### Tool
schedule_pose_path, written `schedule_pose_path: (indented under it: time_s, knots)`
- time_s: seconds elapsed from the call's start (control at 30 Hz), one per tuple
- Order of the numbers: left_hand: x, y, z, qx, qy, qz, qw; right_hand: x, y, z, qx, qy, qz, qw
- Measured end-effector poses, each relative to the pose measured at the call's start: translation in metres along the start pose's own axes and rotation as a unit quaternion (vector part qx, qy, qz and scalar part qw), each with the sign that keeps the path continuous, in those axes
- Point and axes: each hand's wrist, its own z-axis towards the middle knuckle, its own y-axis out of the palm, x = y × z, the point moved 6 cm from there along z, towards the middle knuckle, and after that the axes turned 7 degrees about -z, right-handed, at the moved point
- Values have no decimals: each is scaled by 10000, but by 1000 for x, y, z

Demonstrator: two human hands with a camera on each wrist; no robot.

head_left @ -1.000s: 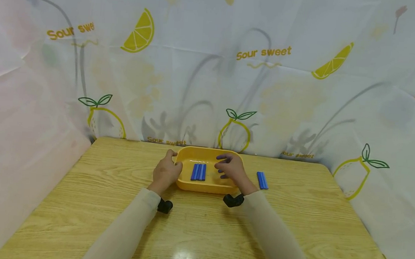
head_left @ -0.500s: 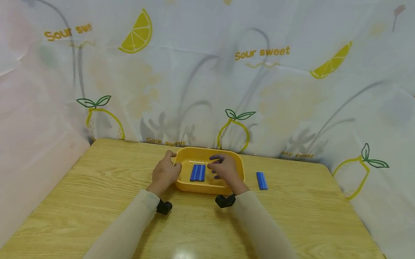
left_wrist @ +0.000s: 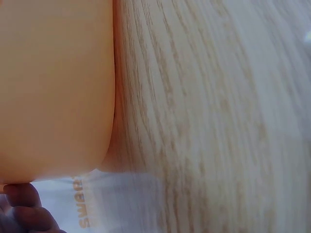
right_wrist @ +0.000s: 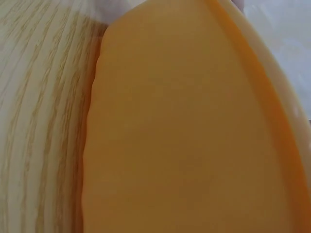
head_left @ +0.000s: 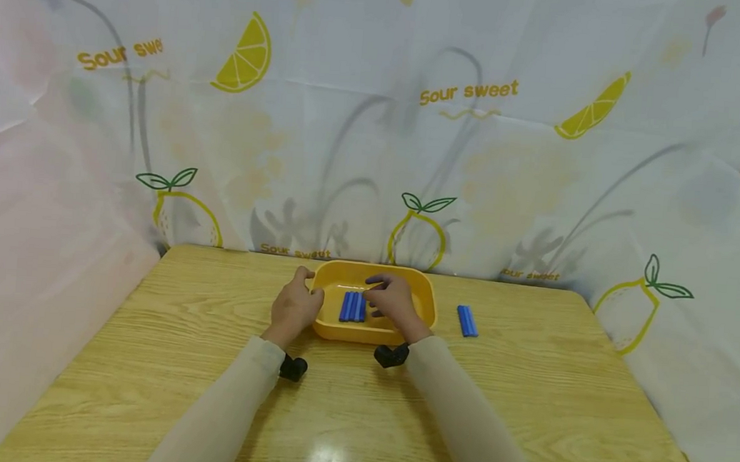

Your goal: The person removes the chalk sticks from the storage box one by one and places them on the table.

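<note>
Tray walls of plain yellow catch my eye first: the yellow tray sits at the far edge of the wooden table, close to the hanging cloth. The person's left hand grips the tray's left end, thumb at the rim and fingers bent against the outer side. Over the tray's right half hovers the right hand, thumb and forefinger apart and pointing left; whether the lower fingers touch anything I cannot tell, since the right wrist view is mostly filled by the tray's side. Just left of those fingertips, what look like 4 blue sticks lie side by side on the tray floor, their long sides together. Outside, to the right of the tray and well apart from the right hand, 2 more sticks lie together on the table, slightly slanted. Beige sleeves cover the forearms, and a black device shows at each wrist. Behind it all, the cloth carries lemons, 2 yellow slices and the words "Sour sweet".
</note>
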Motion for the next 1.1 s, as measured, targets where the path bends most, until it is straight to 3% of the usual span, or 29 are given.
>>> schedule_pose_path:
  time_s: [0.33, 1.1]
  knots:
    - [0, 4, -3, -5, 61, -158, 9999, 11, 6, 5, 139, 459, -91, 9988]
    - [1, -2, -3, 59, 48, -174, 9998, 14, 7, 8, -46, 873, -174, 9960]
